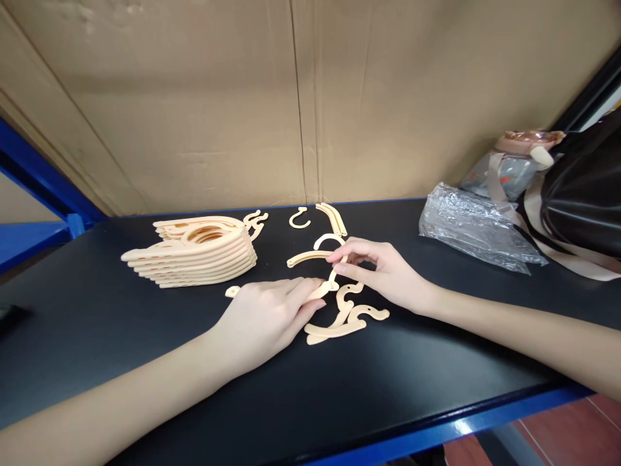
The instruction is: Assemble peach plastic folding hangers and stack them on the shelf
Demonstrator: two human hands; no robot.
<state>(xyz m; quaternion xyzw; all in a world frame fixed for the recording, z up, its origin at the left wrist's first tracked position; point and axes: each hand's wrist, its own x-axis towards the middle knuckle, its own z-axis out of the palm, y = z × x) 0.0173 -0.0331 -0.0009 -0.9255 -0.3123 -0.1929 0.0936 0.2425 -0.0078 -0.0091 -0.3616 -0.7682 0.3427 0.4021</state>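
Near the middle of the black table, my left hand (269,314) is closed on a beige curved arm piece (320,291), whose other end sticks out to its left. My right hand (381,268) pinches a beige hook (330,241) that meets the arm piece between my hands. A grooved beige strip (308,257) lies just behind them. Several loose curved pieces (336,331) rest in front of and below my right hand. Farther back are a separate hook (299,219) and a pair of narrow strips (332,219).
A stack of beige folding hangers (198,259) stands at the left, with small curved pieces (255,222) behind it. At the right are a clear plastic bag (473,223), a strapped bottle (514,168) and a dark bag (589,188). Cardboard (218,110) backs the table (233,414).
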